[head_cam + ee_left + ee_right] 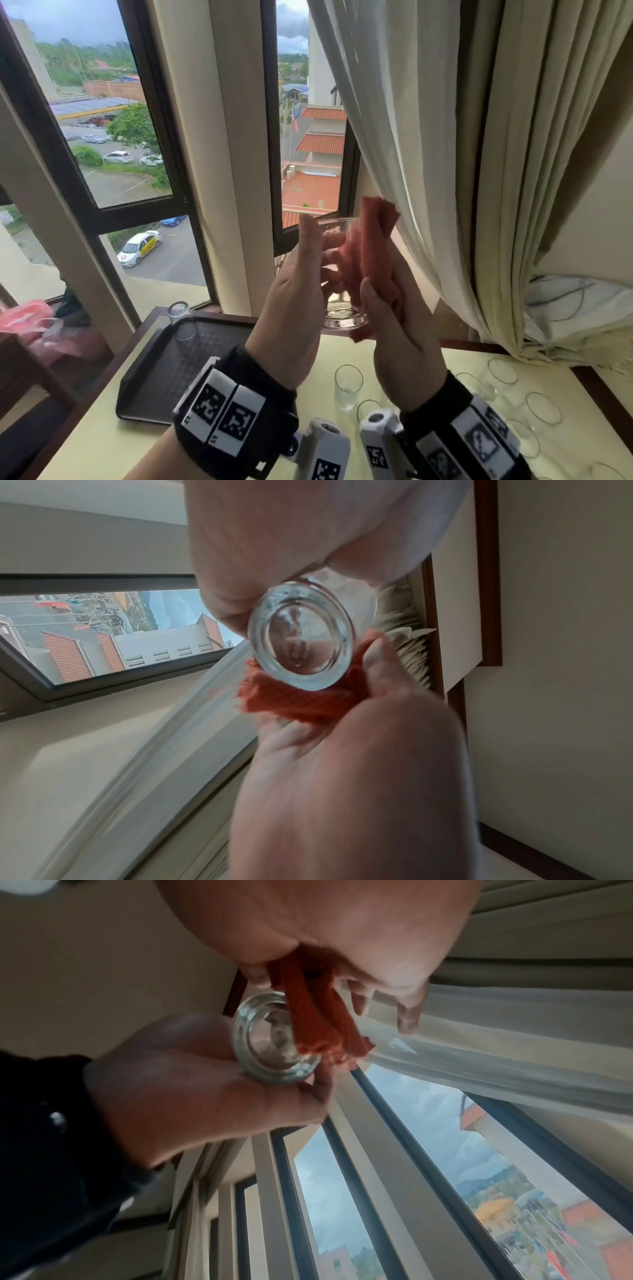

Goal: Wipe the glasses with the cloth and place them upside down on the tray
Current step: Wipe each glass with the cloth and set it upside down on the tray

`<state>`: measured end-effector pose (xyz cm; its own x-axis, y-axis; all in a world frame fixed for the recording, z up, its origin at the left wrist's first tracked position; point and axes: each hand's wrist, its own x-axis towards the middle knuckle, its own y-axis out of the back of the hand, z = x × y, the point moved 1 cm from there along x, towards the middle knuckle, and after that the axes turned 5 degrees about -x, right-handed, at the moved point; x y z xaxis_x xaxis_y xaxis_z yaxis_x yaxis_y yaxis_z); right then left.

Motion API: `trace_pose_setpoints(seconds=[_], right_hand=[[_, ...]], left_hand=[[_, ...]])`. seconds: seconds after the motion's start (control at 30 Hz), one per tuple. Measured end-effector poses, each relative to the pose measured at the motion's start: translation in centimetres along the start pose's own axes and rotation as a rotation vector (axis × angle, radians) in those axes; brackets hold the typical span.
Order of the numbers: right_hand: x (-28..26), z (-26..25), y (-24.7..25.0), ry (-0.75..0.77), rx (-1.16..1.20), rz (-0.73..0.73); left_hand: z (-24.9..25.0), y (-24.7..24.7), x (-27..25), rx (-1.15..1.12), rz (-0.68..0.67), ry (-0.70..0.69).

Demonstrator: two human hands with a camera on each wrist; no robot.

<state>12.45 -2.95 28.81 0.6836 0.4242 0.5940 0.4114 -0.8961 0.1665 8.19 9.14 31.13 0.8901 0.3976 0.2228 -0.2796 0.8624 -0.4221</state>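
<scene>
A clear glass (342,310) is held upright in mid-air above the table, and my left hand (301,284) grips its side. My right hand (394,318) holds a red cloth (368,246) pressed against the glass's right side, the cloth rising above the rim. The thick round base of the glass (301,639) fills the left wrist view, with the red cloth (301,699) bunched beside it. In the right wrist view the cloth (322,1015) hangs over the glass base (270,1042). One glass (180,317) stands upside down on the dark tray (161,377).
Several clear glasses (347,385) stand upright on the pale yellow table (102,442), most at the right (541,411). A cream curtain (445,154) hangs close behind my hands. Windows fill the back wall. Pink items (27,318) lie at the far left.
</scene>
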Motion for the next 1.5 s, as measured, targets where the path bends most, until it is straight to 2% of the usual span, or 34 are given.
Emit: trace_pose_setpoints(seconds=[0.13,0.23,0.33,0.4,0.47,0.53,0.6,0.7,0.77,0.83,0.9,1.0,1.07,1.13,1.2,1.3,1.37,1.43,1.5], right_hand=[[0.4,-1.8,-0.4,0.257,-0.129,-0.1],[-1.5,-0.3,-0.7,0.337,-0.318,-0.154],[-3.4,2.3,-0.7,0.227,-0.329,-0.149],[-3.2,2.7,-0.8,0.056,-0.201,-0.111],[-2.1,2.2,-0.6,-0.077,-0.036,-0.072],[-0.4,1.0,-0.3,-0.112,0.044,-0.038],[0.8,-0.5,-0.4,-0.02,0.036,-0.046],[0.4,-1.5,-1.0,0.214,-0.108,-0.139],[-1.0,-1.1,-1.3,0.283,-0.199,-0.179],[-2.6,0.1,-1.4,0.3,-0.237,-0.184],[-3.6,1.7,-1.5,0.249,-0.183,-0.182],[-3.0,2.7,-1.5,0.022,-0.04,-0.142],[-1.9,2.3,-1.2,-0.079,0.052,-0.085],[-0.3,1.6,-0.7,-0.105,0.087,-0.044],[1.1,0.6,-0.5,-0.044,0.076,-0.031],[1.5,-0.7,-0.8,0.206,-0.103,-0.088],[0.4,-0.8,-1.2,0.322,-0.226,-0.139],[-1.4,0.0,-1.5,0.355,-0.307,-0.186],[-2.9,1.3,-1.6,0.311,-0.309,-0.206]], left_hand=[[-0.4,0.0,0.3,-0.058,0.016,-0.028],[0.1,1.2,0.8,-0.052,0.033,0.012],[0.2,2.1,1.3,0.034,0.131,0.034],[-0.1,2.1,1.2,0.038,0.146,0.038],[-0.3,1.5,0.9,0.005,0.13,0.053],[-0.5,0.9,0.5,-0.012,0.08,0.062],[-0.5,0.4,0.3,-0.04,0.088,0.068],[-0.1,0.4,0.3,-0.093,0.063,0.069],[0.3,0.9,0.4,-0.108,0.013,0.091],[0.8,1.5,0.6,-0.071,0.043,0.124],[0.7,2.0,1.1,-0.027,0.109,0.13],[0.6,2.1,1.6,-0.054,0.149,0.072],[0.2,2.0,1.5,-0.066,0.129,0.03],[-0.2,1.5,1.2,-0.063,0.085,0.031],[-0.7,1.1,0.7,-0.043,0.074,0.052],[-1.4,1.1,0.4,0.004,0.042,0.067],[-1.2,1.4,0.3,-0.054,0.01,0.11],[-0.8,2.2,0.5,-0.083,0.05,0.145],[-0.4,2.9,0.7,-0.057,0.111,0.111]])
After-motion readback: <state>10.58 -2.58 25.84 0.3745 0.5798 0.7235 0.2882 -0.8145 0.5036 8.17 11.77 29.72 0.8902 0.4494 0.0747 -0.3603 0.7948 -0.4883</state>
